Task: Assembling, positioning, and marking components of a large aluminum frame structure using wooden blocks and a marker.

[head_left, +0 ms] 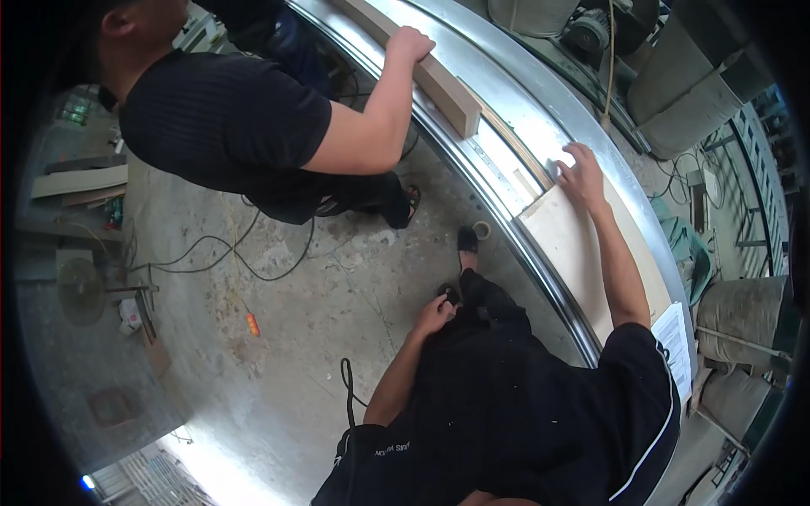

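My right hand point(582, 175) is over the metal-topped work table point(629, 190), fingers bent and apart, nothing visible in them. Under it lies a pale wooden board point(561, 234), its far edge close to my fingertips. At my left side, my left hand point(434, 317) hangs low in front of my body, over the floor. Its fingers are curled closed, and what they hold, if anything, cannot be made out. Beyond the board, a long wooden beam point(447, 94) lies along the table, with a co-worker's hand point(411, 44) on it.
A co-worker in black point(228, 118) stands at the table's left side. A black cable point(211, 253) and an orange connector point(251, 324) lie on the concrete floor. White paper sheets point(672, 337) rest at the table's right edge. Large wrapped cylinders point(734, 312) stand to the right.
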Tool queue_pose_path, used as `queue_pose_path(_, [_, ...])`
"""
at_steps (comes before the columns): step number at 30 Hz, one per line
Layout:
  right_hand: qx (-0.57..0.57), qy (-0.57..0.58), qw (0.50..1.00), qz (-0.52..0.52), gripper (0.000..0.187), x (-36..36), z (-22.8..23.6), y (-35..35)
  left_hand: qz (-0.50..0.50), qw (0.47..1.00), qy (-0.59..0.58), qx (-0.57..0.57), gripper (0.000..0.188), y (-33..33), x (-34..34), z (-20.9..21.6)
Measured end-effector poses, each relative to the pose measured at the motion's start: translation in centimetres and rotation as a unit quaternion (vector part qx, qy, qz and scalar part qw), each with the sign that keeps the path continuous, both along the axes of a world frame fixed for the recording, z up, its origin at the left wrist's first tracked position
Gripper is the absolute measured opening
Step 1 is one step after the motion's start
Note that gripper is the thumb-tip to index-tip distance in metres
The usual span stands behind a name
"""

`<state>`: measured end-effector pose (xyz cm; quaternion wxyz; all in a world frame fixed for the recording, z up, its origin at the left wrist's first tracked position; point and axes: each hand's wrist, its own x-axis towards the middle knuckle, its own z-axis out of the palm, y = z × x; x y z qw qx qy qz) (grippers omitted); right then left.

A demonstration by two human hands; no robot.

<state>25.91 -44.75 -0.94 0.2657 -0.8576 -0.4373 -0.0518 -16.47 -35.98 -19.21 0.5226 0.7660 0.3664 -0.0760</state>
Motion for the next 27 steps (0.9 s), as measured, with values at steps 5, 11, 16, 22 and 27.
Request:
queue_pose_path(5, [0.012,-0.081,0.989,-0.119,0.035,0.5,-1.2,-8.1,0.024,0.998,0.064,0.001,0.045,0.3,-1.2,-1.5])
queue_pose_path(11, [0.014,-0.098,0.979,-0.177,0.028,-0.9,-3.1,-14.3,-0.034,0.994,0.103,0.035,0.045,-0.7,-2.6,-4.4])
queue_pose_path(16, [0.03,-0.038,0.983,-0.176,0.025,-1.3,-2.2,-13.5,-0.057,0.992,0.107,0.045,0.044,-1.1,-2.2,-5.1])
queue_pose_path(22, [0.06,-0.07,0.977,-0.191,0.022,-1.3,-3.2,-14.3,-0.071,0.99,0.113,0.041,0.035,-2.0,-0.9,-4.8])
queue_pose_path(27, [0.049,-0.048,0.983,-0.168,0.018,-1.8,-2.0,-13.7,-0.048,0.993,0.101,0.031,0.034,-2.7,-1.9,-5.4])
